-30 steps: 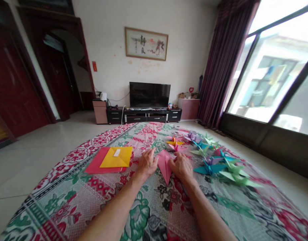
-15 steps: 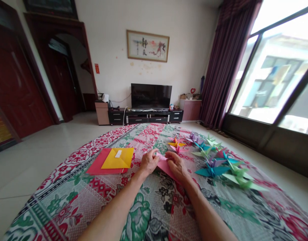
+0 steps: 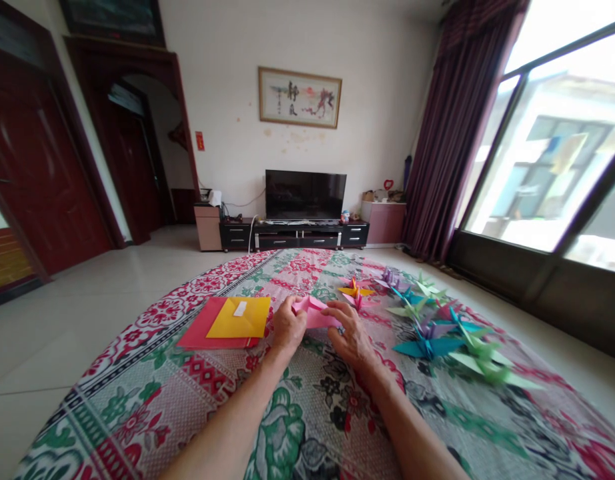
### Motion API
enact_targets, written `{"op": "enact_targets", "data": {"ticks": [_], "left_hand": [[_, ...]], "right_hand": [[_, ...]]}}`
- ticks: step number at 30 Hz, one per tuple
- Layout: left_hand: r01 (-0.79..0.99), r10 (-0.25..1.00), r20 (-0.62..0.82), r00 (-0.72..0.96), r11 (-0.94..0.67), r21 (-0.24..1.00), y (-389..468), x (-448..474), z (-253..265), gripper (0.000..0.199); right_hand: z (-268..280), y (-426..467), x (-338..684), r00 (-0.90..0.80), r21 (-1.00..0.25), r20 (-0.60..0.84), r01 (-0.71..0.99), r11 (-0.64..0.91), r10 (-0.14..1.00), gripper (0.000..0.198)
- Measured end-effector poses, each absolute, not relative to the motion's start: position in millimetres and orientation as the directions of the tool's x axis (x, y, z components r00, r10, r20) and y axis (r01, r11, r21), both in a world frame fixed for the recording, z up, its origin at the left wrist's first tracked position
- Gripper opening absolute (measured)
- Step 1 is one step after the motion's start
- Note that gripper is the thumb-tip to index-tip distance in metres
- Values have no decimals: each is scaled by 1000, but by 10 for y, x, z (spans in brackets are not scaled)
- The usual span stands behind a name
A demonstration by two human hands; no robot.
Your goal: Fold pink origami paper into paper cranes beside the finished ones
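Note:
A folded pink sheet of paper (image 3: 315, 315) is held just above the patterned tablecloth, between both hands. My left hand (image 3: 289, 328) pinches its left end with the fingers closed. At the other end, my right hand (image 3: 351, 335) grips the paper between thumb and fingers. Part of the paper is hidden behind the fingers. Right of my hands, several folded paper cranes stand in a cluster, among them a blue crane (image 3: 427, 341), a light green crane (image 3: 490, 360) and an orange crane (image 3: 356, 291).
To the left lies a yellow paper square (image 3: 241, 319) bearing a small white label, on top of red paper sheets (image 3: 195, 328). The flowered tablecloth (image 3: 317, 400) covers the round table. Beyond it stand a television (image 3: 305, 195) and a low black cabinet (image 3: 277, 242).
The pink paper has turned from slanting toward me to lying more crosswise. My hands have moved slightly apart, and the view has shifted a little.

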State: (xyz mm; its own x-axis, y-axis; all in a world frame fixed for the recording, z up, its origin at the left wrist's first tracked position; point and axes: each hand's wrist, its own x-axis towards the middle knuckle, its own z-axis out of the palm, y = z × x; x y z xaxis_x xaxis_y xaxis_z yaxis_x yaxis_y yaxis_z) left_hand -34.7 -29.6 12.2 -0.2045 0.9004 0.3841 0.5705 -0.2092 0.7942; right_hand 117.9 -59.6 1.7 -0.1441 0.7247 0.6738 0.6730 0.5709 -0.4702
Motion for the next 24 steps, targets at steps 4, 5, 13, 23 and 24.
{"op": "enact_targets", "data": {"ticks": [4, 5, 13, 23, 24], "left_hand": [[590, 882, 450, -141, -290, 754, -338, -301, 108, 20], [589, 878, 464, -119, -314, 745, -343, -294, 102, 18], [567, 853, 511, -107, -370, 736, -330, -279, 43, 18], [635, 931, 268, -248, -53, 771, -234, -394, 30, 22], [639, 931, 267, -250, -48, 768, -234, -393, 33, 22]], "right_hand": [[-47, -587, 1131, -193, -390, 654, 742, 546, 731, 48], [-55, -589, 1131, -196, -379, 654, 751, 540, 731, 49], [-47, -631, 1138, -171, -374, 630, 789, 488, 758, 34], [103, -777, 1129, -237, -348, 594, 785, 512, 769, 31], [89, -772, 1134, -251, -353, 567, 786, 506, 785, 34]]}}
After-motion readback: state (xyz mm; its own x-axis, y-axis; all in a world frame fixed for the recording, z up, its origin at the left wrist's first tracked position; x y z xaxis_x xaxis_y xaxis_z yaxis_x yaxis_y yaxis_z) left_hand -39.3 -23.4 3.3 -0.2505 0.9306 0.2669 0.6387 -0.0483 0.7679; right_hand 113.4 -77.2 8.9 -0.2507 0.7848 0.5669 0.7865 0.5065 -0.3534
